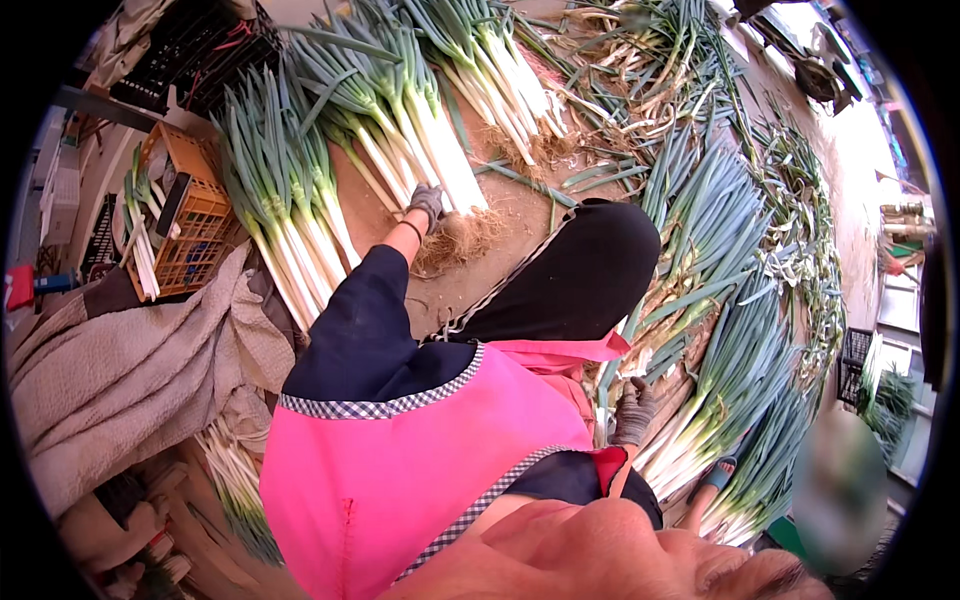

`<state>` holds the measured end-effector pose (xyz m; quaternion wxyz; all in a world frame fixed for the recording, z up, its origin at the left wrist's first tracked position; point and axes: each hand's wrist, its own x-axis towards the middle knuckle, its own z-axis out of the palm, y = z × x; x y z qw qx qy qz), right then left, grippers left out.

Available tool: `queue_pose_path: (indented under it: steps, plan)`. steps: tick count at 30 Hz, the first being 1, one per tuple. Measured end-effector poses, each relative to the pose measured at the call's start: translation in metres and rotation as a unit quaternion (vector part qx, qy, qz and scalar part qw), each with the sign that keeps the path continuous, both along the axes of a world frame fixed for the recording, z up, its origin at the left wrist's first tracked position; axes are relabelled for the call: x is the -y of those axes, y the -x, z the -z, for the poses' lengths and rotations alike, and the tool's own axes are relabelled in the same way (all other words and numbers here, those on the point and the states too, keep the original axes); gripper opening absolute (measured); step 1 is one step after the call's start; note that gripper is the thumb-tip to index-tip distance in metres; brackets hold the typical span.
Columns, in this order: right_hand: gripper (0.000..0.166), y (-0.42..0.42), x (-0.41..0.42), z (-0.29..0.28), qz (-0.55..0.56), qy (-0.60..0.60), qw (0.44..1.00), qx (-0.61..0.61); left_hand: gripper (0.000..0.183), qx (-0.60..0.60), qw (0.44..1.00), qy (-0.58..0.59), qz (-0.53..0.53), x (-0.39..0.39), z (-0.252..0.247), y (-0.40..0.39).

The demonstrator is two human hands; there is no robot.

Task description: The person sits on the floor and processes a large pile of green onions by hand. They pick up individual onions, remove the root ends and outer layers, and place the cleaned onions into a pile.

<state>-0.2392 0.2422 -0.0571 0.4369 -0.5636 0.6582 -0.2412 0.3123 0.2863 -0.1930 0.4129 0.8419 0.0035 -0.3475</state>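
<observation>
My left hand (426, 204), in a grey work glove, is at the white lower stalks of a bundle of long green onions (442, 150), just above their brown roots (469, 232). Its fingers look curled around a stalk. Low by my right side is my gloved right hand (634, 411), fingers bent. Some pale stalks and leaves (600, 397) lie beside it, and whether it grips any of them is unclear. Another upright-lying row of long green onions (289, 202) rests to the left of my left arm.
An orange plastic crate (191, 225) and a black crate (202, 56) stand at left, near a beige cloth (142, 375). More onions (712, 360) lie at right, with loose leaves (660, 82) beyond. A slippered foot (721, 472) is among the right-hand onions.
</observation>
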Motion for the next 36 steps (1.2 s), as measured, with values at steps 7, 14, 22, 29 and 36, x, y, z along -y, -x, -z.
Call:
queue_pose_path:
  steps: [7,14,22,29,36]
  plan:
    - [0.019,0.006,0.032,0.017,-0.061,-0.026,0.994,-0.086,0.036,0.217,0.972,-0.040,0.081,-0.002,0.073,-0.032]
    - [0.033,-0.034,0.054,0.071,-0.060,0.053,0.940,-0.333,0.026,-0.080,0.785,0.599,0.135,0.158,-0.285,0.072]
    - [0.045,-0.014,0.036,0.135,-0.071,-0.113,0.927,-0.350,0.024,-0.272,0.833,0.420,0.237,0.241,-0.249,0.208]
    - [0.027,-0.071,0.064,-0.031,-0.018,0.058,0.997,0.041,0.046,-0.060,0.884,0.121,0.448,0.275,-0.157,0.255]
    - [0.042,-0.052,-0.012,-0.070,-0.007,0.158,0.981,-0.109,0.051,-0.411,0.840,0.267,0.232,0.303,-0.194,0.270]
